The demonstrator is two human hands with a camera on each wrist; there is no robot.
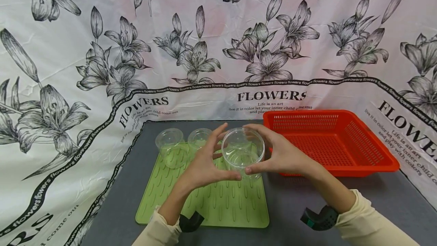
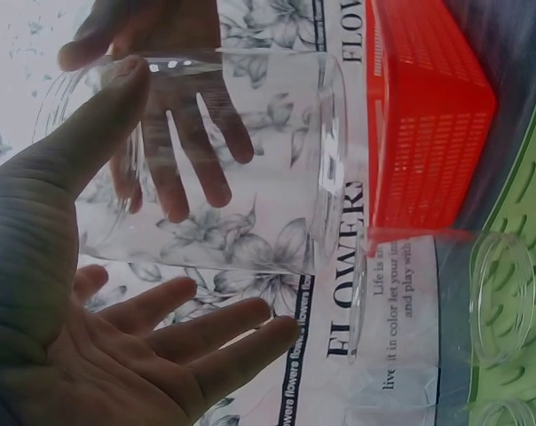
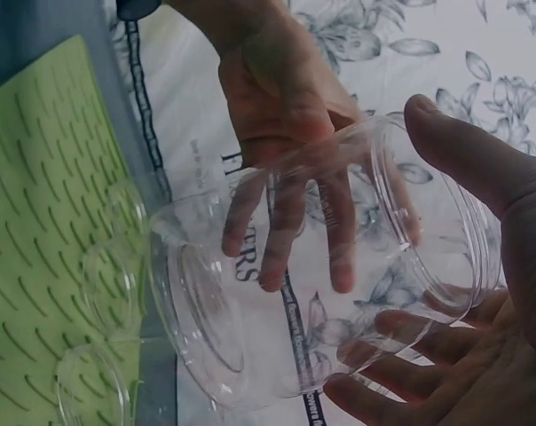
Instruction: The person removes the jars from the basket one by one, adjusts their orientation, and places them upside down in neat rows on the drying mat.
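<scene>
A clear plastic jar (image 1: pixel 240 156) is raised above a green ribbed mat (image 1: pixel 232 206), between the two hands. My right hand (image 1: pixel 286 154) grips it from the right, thumb near the rim and fingers along the far side. On the opposite side, my left hand (image 1: pixel 206 166) has its fingers spread and fairly straight. In the left wrist view the left thumb (image 2: pixel 108 115) lies against the jar, while the other fingers stand apart from it. More clear jars stand on the mat, one at its back left (image 1: pixel 174 156) and another jar (image 1: pixel 199 137) beside it.
A red slotted plastic basket (image 1: pixel 372 168) sits at the back right of the grey table (image 1: pixel 290 208). Behind the table hangs a white sheet (image 1: pixel 201 103) printed with flowers and lettering.
</scene>
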